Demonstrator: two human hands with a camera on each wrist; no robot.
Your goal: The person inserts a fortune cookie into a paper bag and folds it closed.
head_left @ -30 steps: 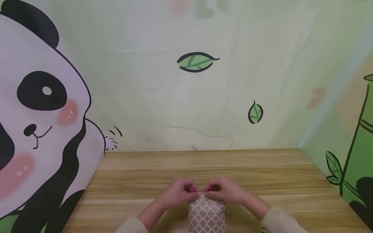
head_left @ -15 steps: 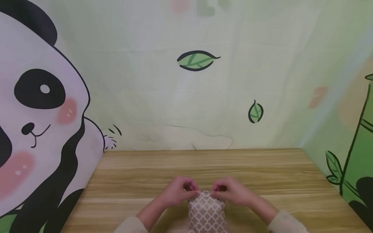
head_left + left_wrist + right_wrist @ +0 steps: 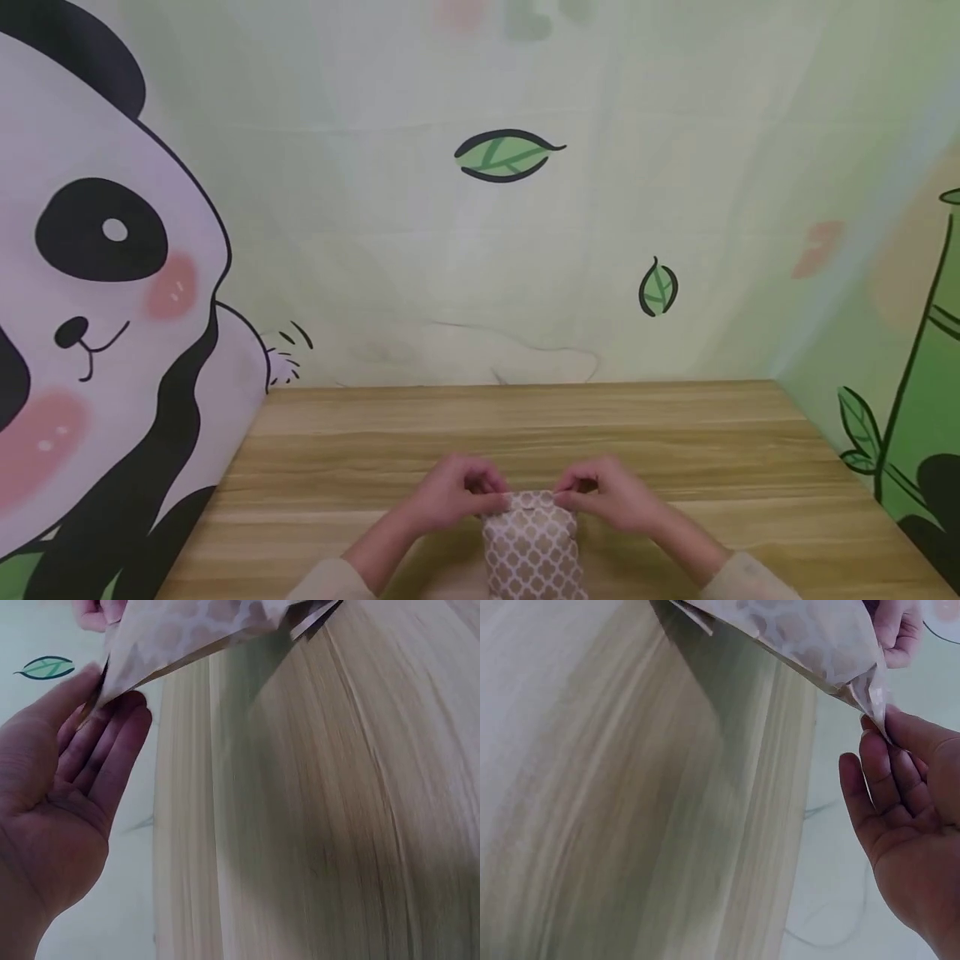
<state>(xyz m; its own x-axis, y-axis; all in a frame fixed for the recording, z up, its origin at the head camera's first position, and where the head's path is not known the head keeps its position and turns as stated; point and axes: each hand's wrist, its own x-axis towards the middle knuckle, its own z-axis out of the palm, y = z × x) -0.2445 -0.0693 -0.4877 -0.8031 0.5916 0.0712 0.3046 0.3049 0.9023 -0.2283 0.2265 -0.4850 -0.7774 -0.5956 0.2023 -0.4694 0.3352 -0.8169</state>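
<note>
A tan paper bag with a white lattice print stands at the bottom middle of the head view, its top edge folded over. My left hand pinches the left end of that fold between thumb and fingers. At the right end, my right hand pinches the fold the same way. The left wrist view has the bag's corner between the thumb and fingers. In the right wrist view, the opposite corner narrows to a point at the right thumb. The bag's lower part runs out of the head view.
The wood-grain table spreads around the bag. Behind it rises a pale green backdrop with printed leaves and a large panda on the left. A green printed stalk is on the right side.
My right hand has slid to the right along the bag's top edge, widening the gap between the hands and uncovering more of the fold. My left hand has shifted slightly left.
</note>
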